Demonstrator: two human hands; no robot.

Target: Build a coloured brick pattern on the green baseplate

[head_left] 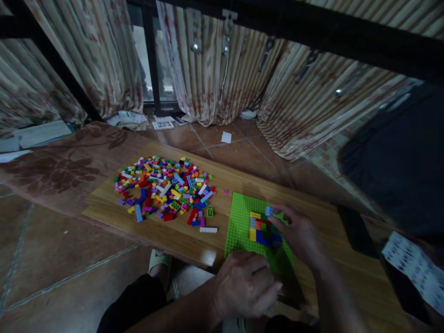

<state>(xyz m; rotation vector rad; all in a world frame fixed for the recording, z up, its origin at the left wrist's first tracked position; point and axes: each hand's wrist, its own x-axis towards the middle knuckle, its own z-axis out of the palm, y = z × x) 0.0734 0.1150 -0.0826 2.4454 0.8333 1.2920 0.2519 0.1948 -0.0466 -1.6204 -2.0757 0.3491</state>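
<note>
A green baseplate (239, 226) lies on the wooden table. Built onto it is a small block of toy bricks (253, 226) in yellow, orange, red, grey and blue. My right hand (294, 226) reaches over the plate's right side, thumb and finger closed on a light blue toy brick (269, 211) at the upper right corner of the built bricks. Whether that brick touches the plate, I cannot tell. At the plate's near edge my left hand (246, 284) is curled into a fist. Its palm side is hidden, so anything inside does not show.
Many loose toy bricks (166, 189) spread over the left half of the wooden table (187, 245). A dark flat object (357, 231) and a printed sheet (416, 268) lie at the right. Striped curtains (222, 69) hang behind, with papers (163, 125) on the floor.
</note>
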